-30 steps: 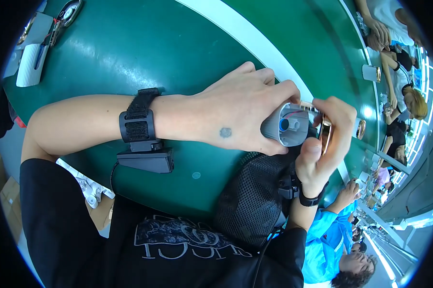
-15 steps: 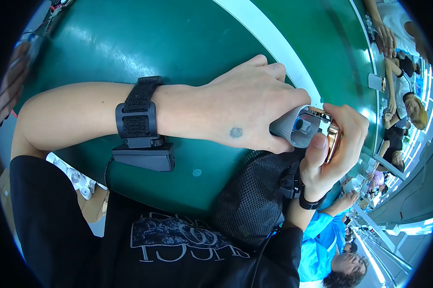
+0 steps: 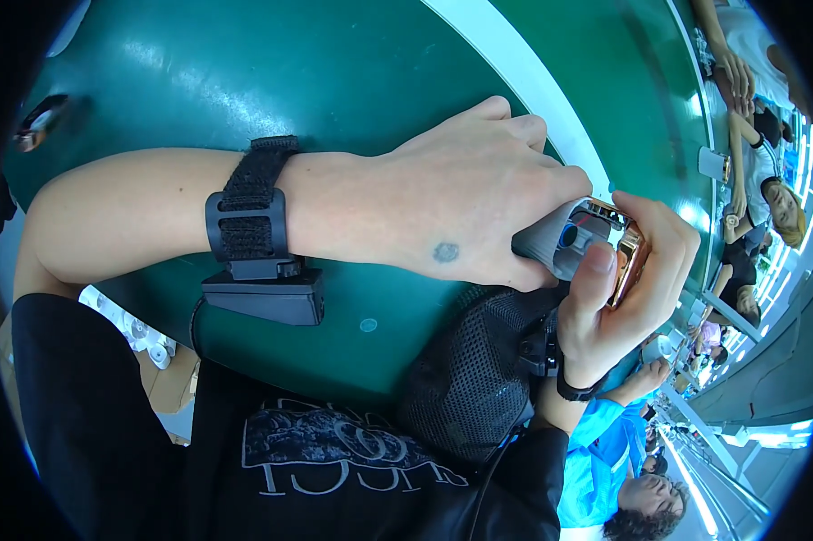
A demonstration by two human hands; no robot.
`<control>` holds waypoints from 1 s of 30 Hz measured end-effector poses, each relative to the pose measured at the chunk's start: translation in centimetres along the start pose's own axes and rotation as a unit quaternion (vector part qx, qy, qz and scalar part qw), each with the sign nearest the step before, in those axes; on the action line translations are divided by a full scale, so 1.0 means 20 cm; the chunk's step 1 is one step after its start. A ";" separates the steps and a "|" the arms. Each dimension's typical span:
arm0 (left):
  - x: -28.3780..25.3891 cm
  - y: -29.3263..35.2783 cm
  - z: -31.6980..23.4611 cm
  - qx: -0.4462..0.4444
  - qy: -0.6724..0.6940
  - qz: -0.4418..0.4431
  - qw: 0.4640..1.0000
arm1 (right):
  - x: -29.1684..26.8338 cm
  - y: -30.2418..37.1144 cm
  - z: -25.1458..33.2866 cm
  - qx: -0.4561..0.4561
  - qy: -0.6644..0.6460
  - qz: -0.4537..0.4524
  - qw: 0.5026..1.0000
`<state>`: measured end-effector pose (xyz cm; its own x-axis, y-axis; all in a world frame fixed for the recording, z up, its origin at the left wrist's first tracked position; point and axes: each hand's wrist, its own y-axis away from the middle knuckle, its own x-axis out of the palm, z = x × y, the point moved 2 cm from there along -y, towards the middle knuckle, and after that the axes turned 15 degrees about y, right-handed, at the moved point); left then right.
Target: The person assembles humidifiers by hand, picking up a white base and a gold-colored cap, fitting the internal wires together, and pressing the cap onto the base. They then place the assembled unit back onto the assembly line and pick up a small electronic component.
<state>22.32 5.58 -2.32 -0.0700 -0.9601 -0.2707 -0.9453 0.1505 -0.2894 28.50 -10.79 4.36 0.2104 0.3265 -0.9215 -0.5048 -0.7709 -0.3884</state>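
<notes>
A grey hollow casing (image 3: 543, 242) sits between my two hands, its open end toward my right hand. Inside it I make out a small blue-and-black round part, a red wire and metal pieces. My left hand (image 3: 479, 194) reaches across from the left, back upward, its thumb and curled fingers closed around the casing. A shiny copper-coloured part (image 3: 634, 261) lies along the casing's open end. My right hand (image 3: 641, 266) holds that part, thumb on the near side and fingers wrapped behind. Whether the two parts are joined is hidden.
Below my hands lies a black mesh bag (image 3: 465, 374) on the green table (image 3: 370, 63). A small dark object (image 3: 41, 122) rests at the far left. A white strip (image 3: 515, 63) crosses the table. Several people sit along the right; one wears a blue jacket (image 3: 591, 451).
Both my hands have shifted slightly to the right with the casing; their grip looks the same. Another person's hand at the left edge has gone from view, and a small dark object shows there.
</notes>
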 end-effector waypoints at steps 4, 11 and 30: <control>-0.01 -0.02 0.00 -0.009 -0.020 0.008 1.000 | 0.01 -0.01 0.01 0.009 0.000 0.024 1.000; 0.00 -0.01 0.02 0.004 -0.028 -0.002 1.000 | 0.01 0.00 0.01 -0.042 0.036 0.055 0.997; -0.08 -0.03 0.09 0.128 -0.092 -0.011 0.987 | 0.10 -0.07 0.05 -0.025 -0.072 0.143 0.987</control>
<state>23.55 7.48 -3.47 0.0316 -0.9080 -0.4178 -0.8324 0.2075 -0.5139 28.73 -8.60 3.08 -0.0578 0.1631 -0.9849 -0.4828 -0.8681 -0.1154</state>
